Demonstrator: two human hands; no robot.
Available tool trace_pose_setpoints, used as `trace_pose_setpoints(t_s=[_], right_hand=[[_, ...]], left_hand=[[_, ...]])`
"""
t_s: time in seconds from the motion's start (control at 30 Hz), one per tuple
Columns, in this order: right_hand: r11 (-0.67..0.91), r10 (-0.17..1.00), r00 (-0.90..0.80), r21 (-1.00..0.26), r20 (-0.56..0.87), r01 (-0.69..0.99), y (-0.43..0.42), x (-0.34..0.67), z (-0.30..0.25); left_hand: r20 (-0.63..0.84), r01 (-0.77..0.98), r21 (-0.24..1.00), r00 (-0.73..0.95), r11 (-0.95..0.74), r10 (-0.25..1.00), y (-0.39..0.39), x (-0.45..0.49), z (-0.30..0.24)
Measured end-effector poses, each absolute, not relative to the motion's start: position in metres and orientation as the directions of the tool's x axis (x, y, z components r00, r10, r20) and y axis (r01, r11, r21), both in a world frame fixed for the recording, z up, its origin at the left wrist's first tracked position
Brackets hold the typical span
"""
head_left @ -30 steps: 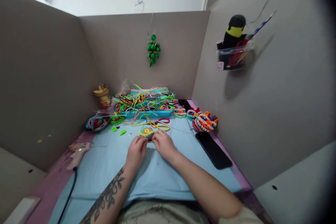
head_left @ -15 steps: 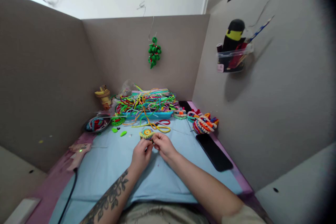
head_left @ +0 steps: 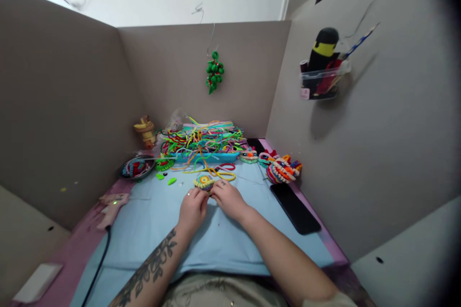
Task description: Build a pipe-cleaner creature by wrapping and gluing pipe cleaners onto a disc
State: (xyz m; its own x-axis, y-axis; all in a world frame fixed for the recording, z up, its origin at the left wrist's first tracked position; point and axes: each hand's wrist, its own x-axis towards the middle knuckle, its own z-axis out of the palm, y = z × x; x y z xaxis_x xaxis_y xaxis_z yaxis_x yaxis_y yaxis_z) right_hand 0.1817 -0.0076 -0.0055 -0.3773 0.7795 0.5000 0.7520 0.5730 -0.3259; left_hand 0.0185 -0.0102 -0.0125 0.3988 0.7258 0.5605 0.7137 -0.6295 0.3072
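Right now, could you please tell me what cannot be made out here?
Head view throughout:
Near edge of the yellow craft piece: hidden by the fingers.
Far end of the cord: cut off by the bottom edge.
Print on the pink label, if any: too small.

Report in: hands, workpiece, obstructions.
Left hand, right hand: both pinching at the yellow-edged piece's near side. Piece's round center uncovered. Green bits lie apart, leftward; no obstruction seen.

Fingers (head_left: 217, 190) partly hide the yellow coil (head_left: 203, 181).
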Motion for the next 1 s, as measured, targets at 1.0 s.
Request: trace_pose_setpoints(t_s=[1.0], right_hand=[[0.298, 0.951, 0.048, -0.947, 0.305, 0.120, 0.008, 0.183, -0.012]], left_hand=[[0.632, 0.658, 0.475, 0.208, -0.585, 0.747, -0.003, 0.014, -0.014]])
